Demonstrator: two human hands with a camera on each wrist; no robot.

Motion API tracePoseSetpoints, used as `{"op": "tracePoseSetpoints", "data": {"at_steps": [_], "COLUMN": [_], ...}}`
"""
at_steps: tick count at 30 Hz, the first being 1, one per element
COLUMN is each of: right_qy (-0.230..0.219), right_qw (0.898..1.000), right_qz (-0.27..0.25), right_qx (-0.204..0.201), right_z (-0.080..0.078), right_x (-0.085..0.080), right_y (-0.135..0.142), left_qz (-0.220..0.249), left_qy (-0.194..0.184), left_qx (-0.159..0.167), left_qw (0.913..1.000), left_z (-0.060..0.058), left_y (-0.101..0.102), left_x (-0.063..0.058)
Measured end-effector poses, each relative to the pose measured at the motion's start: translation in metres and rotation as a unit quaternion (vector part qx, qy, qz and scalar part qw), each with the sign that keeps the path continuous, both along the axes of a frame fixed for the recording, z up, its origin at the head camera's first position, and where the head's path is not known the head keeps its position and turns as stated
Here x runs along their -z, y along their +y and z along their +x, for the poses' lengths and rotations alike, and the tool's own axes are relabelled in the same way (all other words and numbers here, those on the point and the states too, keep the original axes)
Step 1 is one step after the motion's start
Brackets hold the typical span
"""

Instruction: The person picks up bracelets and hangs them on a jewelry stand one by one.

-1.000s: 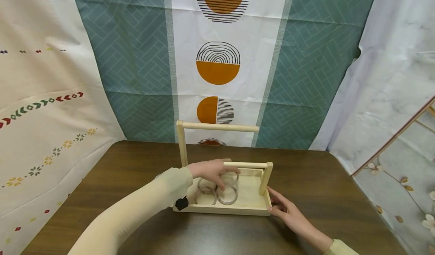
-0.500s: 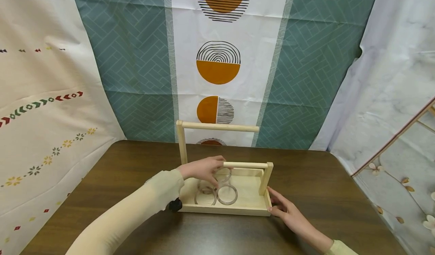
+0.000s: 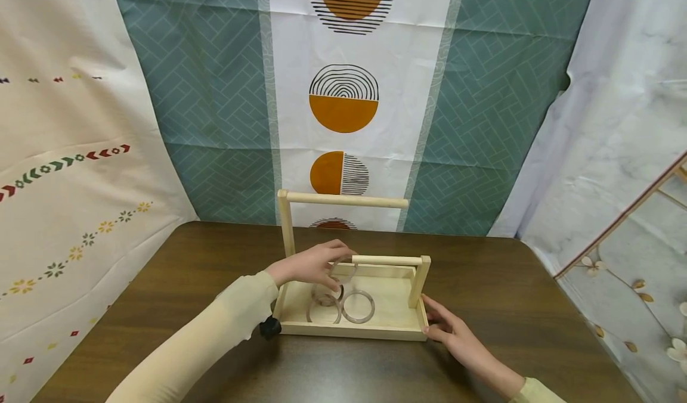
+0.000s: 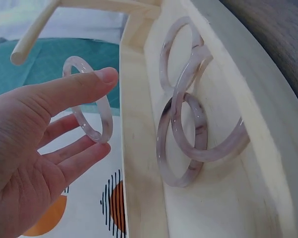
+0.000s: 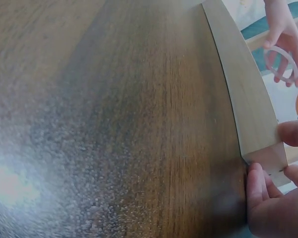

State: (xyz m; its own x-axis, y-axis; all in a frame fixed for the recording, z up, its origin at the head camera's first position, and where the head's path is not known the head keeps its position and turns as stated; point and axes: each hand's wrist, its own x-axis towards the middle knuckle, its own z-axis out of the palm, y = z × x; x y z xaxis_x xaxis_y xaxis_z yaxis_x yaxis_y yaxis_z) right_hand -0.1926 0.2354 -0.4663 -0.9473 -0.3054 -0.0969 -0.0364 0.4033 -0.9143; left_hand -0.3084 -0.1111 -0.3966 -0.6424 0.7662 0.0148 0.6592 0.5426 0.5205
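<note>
My left hand [image 3: 311,266] pinches a pale, translucent bangle [image 4: 107,124] between thumb and fingers, raised over the back of a light wooden bangle stand [image 3: 354,332]. In the head view, it is beside the free left end of the stand's lower bar [image 3: 386,261]. Several more bangles lie in the stand's tray, among them one pinkish bangle [image 3: 358,321] at the front and a dark-streaked bangle [image 4: 161,148] partly under another. My right hand [image 3: 451,334] grips the tray's right front corner, thumb and fingers on its end wall.
A higher bar [image 3: 349,200] runs rightward from the stand's tall left post [image 3: 287,227]; its right end is free. A shorter post [image 3: 420,284] carries the lower bar at the right. The stand rests on a dark wooden table [image 3: 214,272], with patterned cloths [image 3: 225,93] hanging around it.
Holding the bangle, my left hand has moved left and slightly up, away from the lower bar to its free end. My right hand stays at the tray's corner.
</note>
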Motion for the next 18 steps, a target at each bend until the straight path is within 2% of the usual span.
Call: {"op": "tracePoseSetpoints", "data": {"at_steps": [7, 10, 13, 18], "right_qy": [-0.008, -0.007, -0.008, -0.009], "right_qw": [1.0, 1.0, 1.0, 1.0], "right_qz": [0.007, 0.005, 0.006, 0.011], "right_qx": [0.014, 0.012, 0.013, 0.021], "right_z": [0.001, 0.001, 0.002, 0.0], "right_x": [-0.001, -0.001, -0.001, -0.001], "right_y": [-0.002, -0.002, -0.003, -0.003], "left_qz": [0.036, 0.07, 0.112, 0.139], "left_qy": [0.009, 0.013, -0.001, -0.006], "left_qx": [-0.012, -0.031, -0.054, -0.074], "left_qw": [0.9992, 0.997, 0.9922, 0.9874], "left_z": [0.003, 0.004, 0.005, 0.008], "left_y": [-0.007, -0.012, -0.018, -0.026], "left_x": [0.001, 0.0, -0.003, -0.007]}}
